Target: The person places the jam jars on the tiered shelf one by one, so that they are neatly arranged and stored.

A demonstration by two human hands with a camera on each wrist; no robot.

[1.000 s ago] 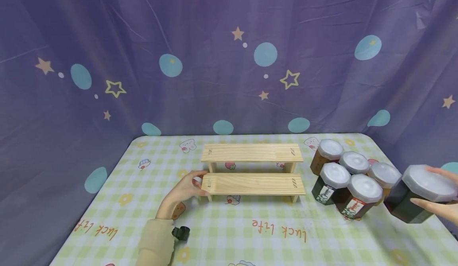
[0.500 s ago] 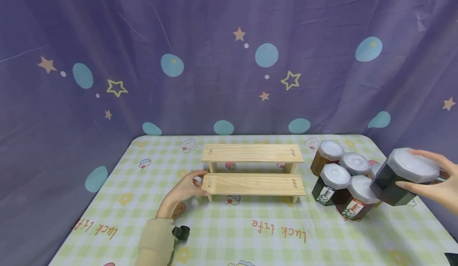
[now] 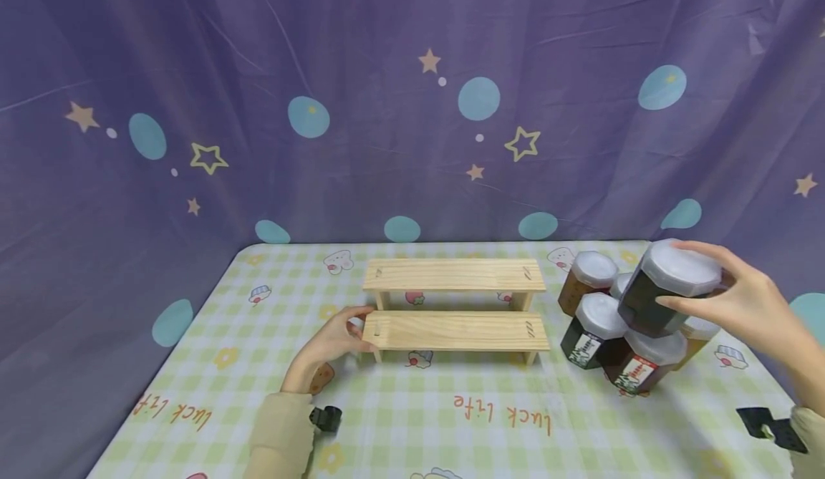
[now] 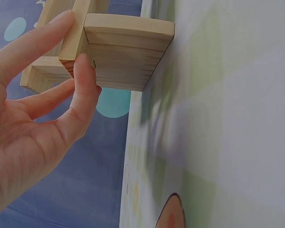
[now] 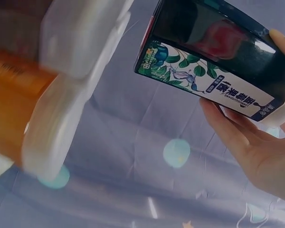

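Observation:
My left hand [image 3: 335, 339] pinches the left end of the lower board of a two-step wooden rack [image 3: 454, 330]. In the left wrist view, the thumb and fingertips lie on the edge of that rack [image 4: 128, 52]. At the right, my right hand [image 3: 744, 296] holds a dark octagonal jar [image 3: 651, 308] with a whitish lid, gripped near the lid and slightly tilted. It is raised over a cluster of similar jars and overlaps some of them in the head view. The right wrist view shows a printed plant label on the held jar [image 5: 209, 57].
Beneath and around the held jar stand a brown jar [image 3: 580, 289], a dark jar [image 3: 583, 336], a jar with a red label [image 3: 634, 373] and an amber jar [image 3: 696, 339]. A checked cloth [image 3: 399, 422] covers the table. A purple curtain [image 3: 361, 178] hangs behind.
My right hand has carried the dark jar leftward and upward, from the right edge of the view to over the other jars. My left hand and the wooden rack have stayed put.

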